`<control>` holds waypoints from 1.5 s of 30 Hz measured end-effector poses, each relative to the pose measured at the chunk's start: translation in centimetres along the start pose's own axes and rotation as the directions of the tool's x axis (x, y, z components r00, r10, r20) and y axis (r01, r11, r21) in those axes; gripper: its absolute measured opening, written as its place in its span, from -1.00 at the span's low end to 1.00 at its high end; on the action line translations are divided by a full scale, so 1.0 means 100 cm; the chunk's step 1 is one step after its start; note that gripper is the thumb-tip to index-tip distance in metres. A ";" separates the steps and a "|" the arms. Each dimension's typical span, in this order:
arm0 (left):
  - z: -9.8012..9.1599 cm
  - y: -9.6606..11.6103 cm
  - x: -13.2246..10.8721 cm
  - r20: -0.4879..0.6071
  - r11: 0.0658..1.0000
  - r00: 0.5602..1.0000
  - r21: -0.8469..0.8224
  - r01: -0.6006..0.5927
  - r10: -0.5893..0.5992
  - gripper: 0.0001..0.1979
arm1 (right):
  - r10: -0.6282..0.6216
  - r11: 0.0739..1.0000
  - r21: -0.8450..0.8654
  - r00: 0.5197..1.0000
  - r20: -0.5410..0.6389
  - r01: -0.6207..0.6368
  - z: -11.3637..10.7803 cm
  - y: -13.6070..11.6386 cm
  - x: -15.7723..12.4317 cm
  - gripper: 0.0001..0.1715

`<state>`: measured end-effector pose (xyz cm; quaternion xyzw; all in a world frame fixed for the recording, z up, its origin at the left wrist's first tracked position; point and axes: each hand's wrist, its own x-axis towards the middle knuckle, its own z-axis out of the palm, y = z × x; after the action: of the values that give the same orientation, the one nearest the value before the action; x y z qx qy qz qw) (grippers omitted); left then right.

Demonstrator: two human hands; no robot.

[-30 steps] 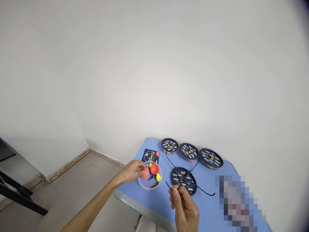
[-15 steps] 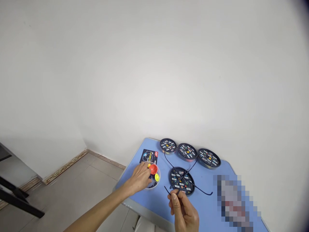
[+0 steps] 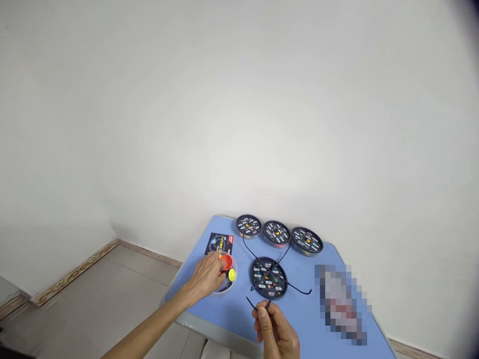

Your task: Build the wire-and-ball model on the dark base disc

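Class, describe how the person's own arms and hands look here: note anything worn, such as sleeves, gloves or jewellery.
The left hand wears no glove, and the left forearm shows no sleeve, watch or bracelet up to the picture's edge. The right hand is gloveless too, seen only to the wrist. Rings are too small to tell.

It was a plain, bare indoor room: a blank white wall [image 3: 239, 124] beyond the fingers [image 3: 219, 264], beige floor tiles [image 3: 112, 304] and patterned skirting [image 3: 75, 272] to their left, a small light-blue table [image 3: 232, 315] beneath.
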<state>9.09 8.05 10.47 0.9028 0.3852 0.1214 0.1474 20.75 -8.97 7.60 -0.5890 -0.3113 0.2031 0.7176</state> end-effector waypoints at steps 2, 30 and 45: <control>-0.004 -0.002 -0.001 -0.096 0.993 0.995 -0.119 0.014 -0.025 -0.86 | 0.060 0.996 0.062 0.998 -0.024 -0.058 -0.004 -0.003 0.000 -0.47; 0.026 0.100 -0.111 0.047 -0.123 0.992 -0.992 0.033 -0.120 -0.74 | 0.208 0.807 0.420 0.866 0.456 -0.415 -0.024 -0.036 -0.030 -0.64; 0.013 0.089 -0.120 -0.176 0.285 0.973 -0.950 -0.127 -0.153 -0.76 | 0.242 0.902 0.240 0.882 0.404 -0.357 -0.030 -0.046 -0.024 -0.54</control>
<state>7.31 -6.84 11.18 0.6104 0.2574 0.4310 0.6127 20.74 -13.76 11.25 -0.4632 -0.3074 0.4645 0.6894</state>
